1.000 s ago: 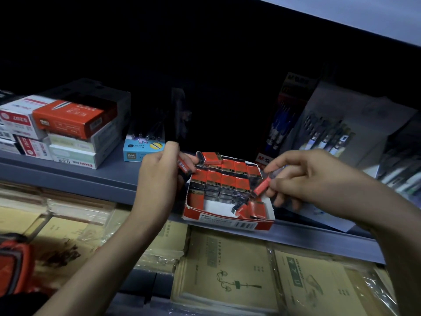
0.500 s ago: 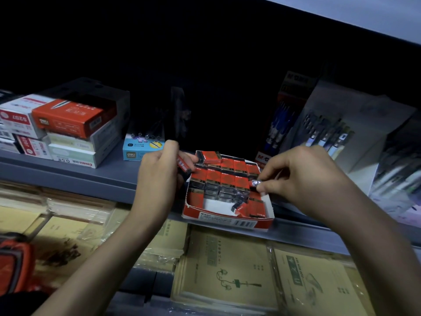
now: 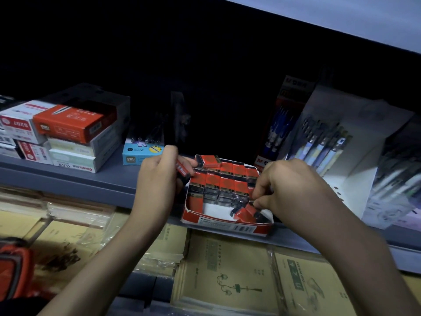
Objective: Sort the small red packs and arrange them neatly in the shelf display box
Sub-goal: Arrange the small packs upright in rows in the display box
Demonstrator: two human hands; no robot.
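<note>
On the grey shelf [image 3: 95,179], at its front edge, display box [image 3: 227,228]: red and white cardboard, open at the top, its front wall just at the shelf lip.
Red packs [image 3: 227,182]: marked 2B, set tight in rows across the back and middle of the display box; a strip of the white floor shows at the front left.
Top pack [image 3: 208,161]: lies flat on the back-left row, above the level of the others.
Loose packs [image 3: 242,213]: a few lie tilted in the front right corner, out of line with the rows.
Left hand [image 3: 157,179]: just beside the box's back-left corner, fingers curled round a held pack [image 3: 182,171] — red with a dark end, above the left wall of the box.
Right hand [image 3: 289,188]: over the right side of the box, fingers bent downward, thumb and forefinger tips drawn close together just above the loose packs. Whether they pinch a pack cannot be told; the spot is dark and partly hidden.
Left of the box: a small blue box [image 3: 142,153] on the shelf just behind the left hand. Farther left, a stack of white boxes [image 3: 75,153] with a red pen box [image 3: 68,125] lying on top.
Right of the box: a tall red and black pen box [image 3: 284,119] stands upright, and beside it a white pen display [image 3: 323,144] leans back with its pens showing.
Below the shelf: brown notebooks [image 3: 227,270] in clear plastic wrap, laid flat side by side.
Bottom left corner: a red-orange object [image 3: 13,272] — too blurred to name.
</note>
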